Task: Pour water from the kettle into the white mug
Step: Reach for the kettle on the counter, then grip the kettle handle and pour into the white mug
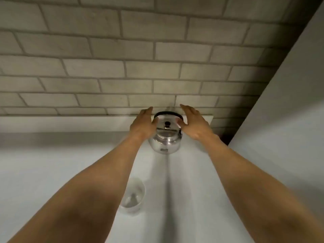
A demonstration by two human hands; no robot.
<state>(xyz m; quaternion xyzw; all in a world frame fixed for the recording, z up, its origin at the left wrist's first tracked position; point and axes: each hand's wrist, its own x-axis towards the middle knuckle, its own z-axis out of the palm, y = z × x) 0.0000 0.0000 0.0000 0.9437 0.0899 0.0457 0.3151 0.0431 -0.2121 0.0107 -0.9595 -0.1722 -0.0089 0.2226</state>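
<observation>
two bare forearms fill the lower picture, running up and inward from the bottom corners toward the kettle [165,135]. the left hand [142,124] lies flat against the kettle's left side, fingers straight and pointing to the wall, thumb at the shoulder of the kettle; whether it presses or only brushes the metal cannot be told. the right hand [192,122] is held spread on the kettle's right, fingers extended, thumb near the lid; it looks just beside the metal and not closed on it. neither hand grips the black handle [168,113], which arches upright over the lid knob [167,124].

the kettle stands on the white counter [189,181], close to the counter's back edge, where a low white ledge [70,123] meets the brick wall [140,67]. nearer the camera than the kettle, and a little to its left, sits the white mug [133,195], upright, its left part hidden behind the left forearm; well apart from the kettle. a tall white panel [289,111] rises to the right of the kettle, closing that side. bare counter shows between kettle and mug and to the left of the kettle.
</observation>
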